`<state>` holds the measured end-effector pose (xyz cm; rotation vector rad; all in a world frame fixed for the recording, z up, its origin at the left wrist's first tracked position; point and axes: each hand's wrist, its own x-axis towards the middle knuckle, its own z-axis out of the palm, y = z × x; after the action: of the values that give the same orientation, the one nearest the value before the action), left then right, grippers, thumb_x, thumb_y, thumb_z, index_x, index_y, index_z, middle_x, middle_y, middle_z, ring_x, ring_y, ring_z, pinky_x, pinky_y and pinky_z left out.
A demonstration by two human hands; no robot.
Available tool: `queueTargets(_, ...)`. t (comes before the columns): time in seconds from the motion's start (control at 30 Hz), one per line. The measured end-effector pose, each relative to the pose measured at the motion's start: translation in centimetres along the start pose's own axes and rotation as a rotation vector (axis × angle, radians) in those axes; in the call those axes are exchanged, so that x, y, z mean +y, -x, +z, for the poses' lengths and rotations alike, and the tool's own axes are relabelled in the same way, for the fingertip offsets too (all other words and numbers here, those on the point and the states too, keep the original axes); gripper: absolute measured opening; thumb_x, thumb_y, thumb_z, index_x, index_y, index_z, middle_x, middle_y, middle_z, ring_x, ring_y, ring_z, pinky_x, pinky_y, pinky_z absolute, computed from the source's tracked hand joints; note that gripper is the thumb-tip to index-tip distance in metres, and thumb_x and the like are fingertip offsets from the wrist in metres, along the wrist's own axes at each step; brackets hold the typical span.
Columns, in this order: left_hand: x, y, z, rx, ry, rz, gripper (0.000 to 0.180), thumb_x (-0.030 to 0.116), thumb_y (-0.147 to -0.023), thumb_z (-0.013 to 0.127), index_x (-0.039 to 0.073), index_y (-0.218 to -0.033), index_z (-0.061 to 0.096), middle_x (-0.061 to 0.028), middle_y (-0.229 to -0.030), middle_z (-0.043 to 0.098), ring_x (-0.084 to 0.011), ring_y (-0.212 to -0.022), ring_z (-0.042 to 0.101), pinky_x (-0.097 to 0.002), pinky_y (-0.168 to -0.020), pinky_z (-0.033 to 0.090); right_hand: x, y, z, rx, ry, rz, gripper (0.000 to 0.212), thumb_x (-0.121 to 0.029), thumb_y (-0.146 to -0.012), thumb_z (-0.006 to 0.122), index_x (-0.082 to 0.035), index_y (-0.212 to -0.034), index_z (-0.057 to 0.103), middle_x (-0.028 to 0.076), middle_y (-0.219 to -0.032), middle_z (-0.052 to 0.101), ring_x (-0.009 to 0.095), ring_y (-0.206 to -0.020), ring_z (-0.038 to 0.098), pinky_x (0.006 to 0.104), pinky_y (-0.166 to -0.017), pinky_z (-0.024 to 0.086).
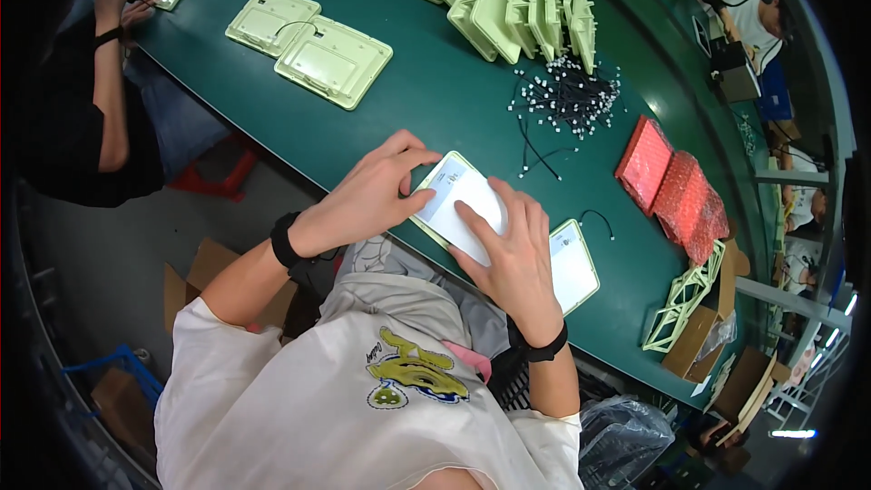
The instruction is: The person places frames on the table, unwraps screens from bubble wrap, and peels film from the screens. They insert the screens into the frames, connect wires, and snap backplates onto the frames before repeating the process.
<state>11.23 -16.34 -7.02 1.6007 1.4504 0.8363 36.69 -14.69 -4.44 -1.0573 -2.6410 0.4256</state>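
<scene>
In front of me, at the table's near edge, is a flat panel (470, 210) with a white face, a greyish printed strip and a pale green rim. My left hand (367, 192) grips its left edge, with thumb and fingers at the upper left corner. My right hand (519, 259) holds the opposite side, the thumb resting across the white face. A second panel of the same kind (572, 268) lies to the right, with a thin black cable (599, 220) sticking out at its top. The underside of the held panel is hidden.
On the green table (435, 82) lie two pale green housings (334, 62), a row of standing housings (508, 9), a heap of black cables (572, 95), red bubble-wrap packs (676, 186) and a cardboard box (703, 331). A co-worker's arm (111, 100) is at far left.
</scene>
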Motion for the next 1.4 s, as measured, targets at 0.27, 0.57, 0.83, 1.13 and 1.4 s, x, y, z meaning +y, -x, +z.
queueTargets(0.27,0.1,0.0,0.7,-0.007,-0.035,0.001,0.045,0.002,-0.092,0.079,-0.003,-0.135,0.067,-0.0093,-0.123,0.058,-0.0158,-0.075,0.057,-0.0309,-0.069,0.053,-1.0,-0.1,0.9,-0.041,0.025,0.08,0.063,-0.027,-0.081,0.091,-0.017,-0.14,0.072,0.018,-0.156,0.051,0.042,-0.13,0.053,0.0531,-0.107,0.046)
queueTargets(0.57,0.7,0.3,1.0,-0.021,-0.081,-0.024,0.049,0.004,-0.091,0.077,-0.007,-0.135,0.061,-0.0191,-0.129,0.057,-0.0419,-0.095,0.069,-0.047,-0.082,0.057,-2.3,-0.4,1.2,-0.111,0.1,0.152,0.062,-0.034,-0.089,0.085,-0.022,-0.147,0.069,0.012,-0.167,0.045,0.042,-0.14,0.049,0.0619,-0.114,0.041)
queueTargets(0.83,0.9,0.5,1.5,-0.007,-0.113,-0.031,0.049,0.002,-0.089,0.078,-0.007,-0.134,0.06,-0.0199,-0.129,0.056,-0.0434,-0.096,0.068,-0.048,-0.083,0.057,-2.2,0.0,1.5,-0.138,0.186,0.16,0.069,-0.042,-0.092,0.081,-0.03,-0.156,0.06,0.006,-0.172,0.041,0.04,-0.156,0.037,0.0787,-0.12,0.024)
queueTargets(1.13,1.8,0.1,2.3,0.05,-0.181,0.073,0.047,0.003,-0.09,0.079,-0.002,-0.134,0.062,-0.0189,-0.127,0.055,-0.0425,-0.094,0.068,-0.0473,-0.083,0.057,-2.7,2.2,2.1,-0.067,0.054,0.165,0.073,-0.04,-0.091,0.082,-0.011,-0.154,0.059,0.017,-0.17,0.042,0.035,-0.157,0.04,0.0627,-0.127,0.029)
queueTargets(1.4,3.0,0.0,1.4,-0.04,-0.273,0.047,0.042,0.004,-0.093,0.077,0.007,-0.134,0.068,-0.0185,-0.126,0.056,-0.0375,-0.085,0.065,-0.0439,-0.077,0.055,1.8,4.2,-2.5,0.123,0.0,0.171,0.037,-0.014,-0.092,0.076,-0.006,-0.128,0.073,0.015,-0.127,0.072,0.036,-0.12,0.067,0.0516,-0.107,0.051)
